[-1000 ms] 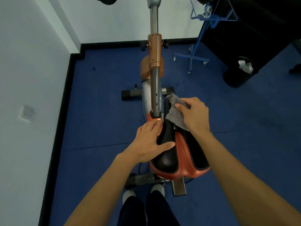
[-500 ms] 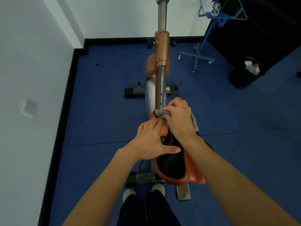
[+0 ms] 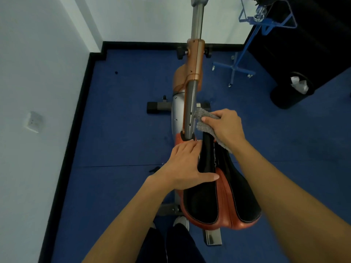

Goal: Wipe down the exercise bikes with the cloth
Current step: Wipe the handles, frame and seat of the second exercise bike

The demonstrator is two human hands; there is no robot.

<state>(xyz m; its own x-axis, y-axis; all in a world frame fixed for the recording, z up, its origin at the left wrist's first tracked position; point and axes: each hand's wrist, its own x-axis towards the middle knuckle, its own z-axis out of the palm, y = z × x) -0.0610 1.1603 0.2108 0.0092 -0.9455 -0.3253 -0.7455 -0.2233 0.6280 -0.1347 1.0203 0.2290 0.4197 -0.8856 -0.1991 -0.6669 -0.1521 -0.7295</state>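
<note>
An orange and silver exercise bike (image 3: pixel 193 59) stands below me, its black and orange saddle (image 3: pixel 214 202) nearest. My right hand (image 3: pixel 226 128) grips a grey cloth (image 3: pixel 204 120) and presses it on the saddle's nose, right beside the silver post (image 3: pixel 190 109). My left hand (image 3: pixel 187 166) lies flat on the saddle's left side, fingers spread toward the post base, holding the saddle steady.
A white wall (image 3: pixel 34 92) with a socket (image 3: pixel 34 121) runs close on the left. At the back right stand a blue wheeled stand (image 3: pixel 237 67) and a black bin (image 3: pixel 290 92) with paper in it. Blue carpet (image 3: pixel 123 145) surrounds the bike; my shoes (image 3: pixel 181 222) show below.
My right hand has swung the cloth from the front of the post base back to the right side of the saddle nose. The left hand has stayed on the saddle.
</note>
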